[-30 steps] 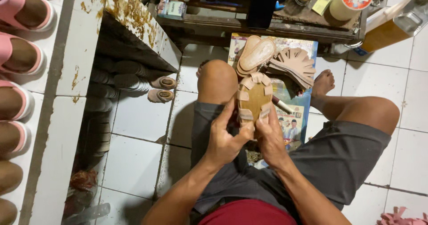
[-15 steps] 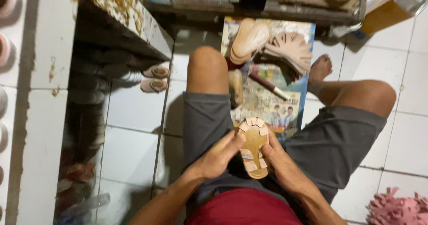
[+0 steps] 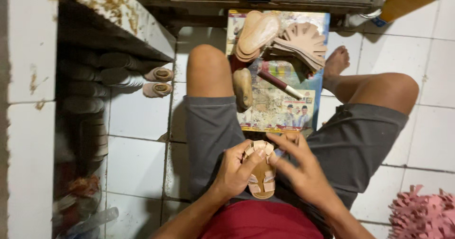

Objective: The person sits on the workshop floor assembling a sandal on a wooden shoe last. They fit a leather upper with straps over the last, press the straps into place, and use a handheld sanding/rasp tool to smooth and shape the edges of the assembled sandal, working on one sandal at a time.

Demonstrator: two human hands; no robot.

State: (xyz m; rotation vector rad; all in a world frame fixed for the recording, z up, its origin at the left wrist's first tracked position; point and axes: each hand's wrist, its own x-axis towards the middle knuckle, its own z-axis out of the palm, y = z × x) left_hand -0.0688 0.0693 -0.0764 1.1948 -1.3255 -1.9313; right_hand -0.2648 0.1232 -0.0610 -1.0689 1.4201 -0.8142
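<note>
Dim, warm indoor light; deep shadow under the shelf (image 3: 85, 92) left of the hands, perhaps slightly motion-blurred.
</note>
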